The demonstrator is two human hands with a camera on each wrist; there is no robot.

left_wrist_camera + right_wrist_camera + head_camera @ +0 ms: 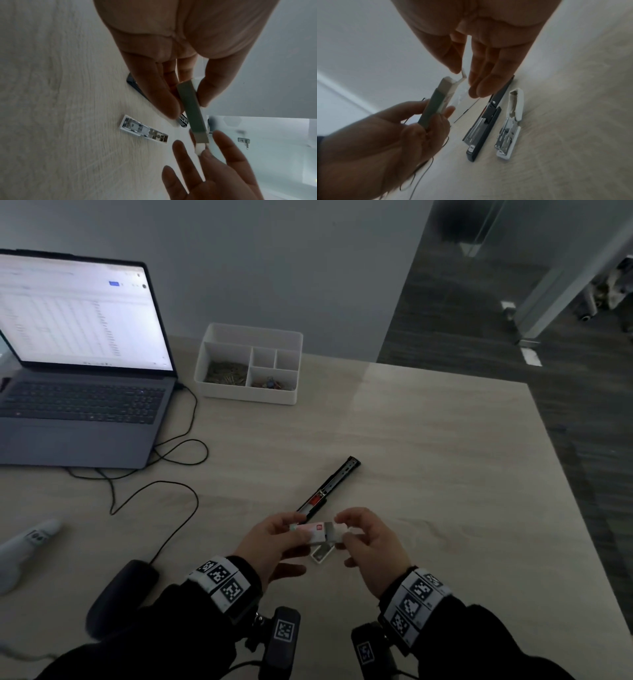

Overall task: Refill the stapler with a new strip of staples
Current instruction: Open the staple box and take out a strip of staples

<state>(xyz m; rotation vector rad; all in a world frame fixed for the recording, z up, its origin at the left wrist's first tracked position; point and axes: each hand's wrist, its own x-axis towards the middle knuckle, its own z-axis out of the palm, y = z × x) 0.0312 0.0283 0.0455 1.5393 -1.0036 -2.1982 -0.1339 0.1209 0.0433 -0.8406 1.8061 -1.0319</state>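
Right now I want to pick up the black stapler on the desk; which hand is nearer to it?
Left. The left hand sits right at the black stapler's near end, gripping the staple box. The right hand is slightly further off, to its right.

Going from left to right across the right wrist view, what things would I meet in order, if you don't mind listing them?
Left hand → staple box → black stapler → white stapler.
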